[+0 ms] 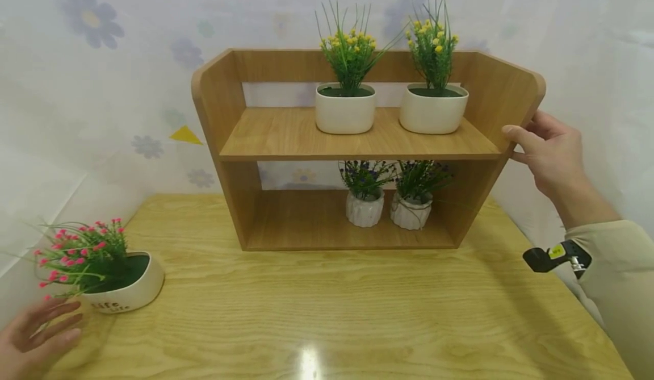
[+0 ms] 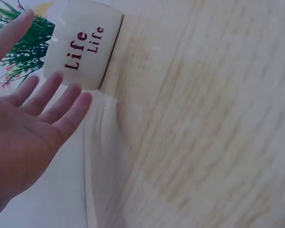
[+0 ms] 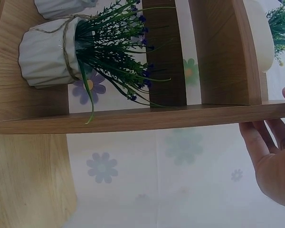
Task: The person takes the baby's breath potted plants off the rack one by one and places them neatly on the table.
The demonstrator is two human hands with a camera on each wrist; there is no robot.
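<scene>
A two-tier wooden shelf (image 1: 357,157) stands on the table. My right hand (image 1: 554,155) grips its right side panel, thumb at the front edge and fingers on the outer face, as the right wrist view also shows. At the lower left, my left hand (image 1: 38,334) has its fingers spread close beside a white oval pot (image 1: 140,291) of pink flowers. In the left wrist view the palm shows bare, and the fingertips overlap the lower part of this pot (image 2: 88,47), which carries the word "Life" twice.
Two white oval pots, a middle one (image 1: 345,113) and a right one (image 1: 434,113), hold yellow flowers on the upper tier. Below stand two ribbed white pots, one (image 1: 365,209) beside another (image 1: 410,214) tied with twine, both with purple flowers. A patterned cloth wall (image 1: 128,84) hangs behind the table (image 1: 306,306).
</scene>
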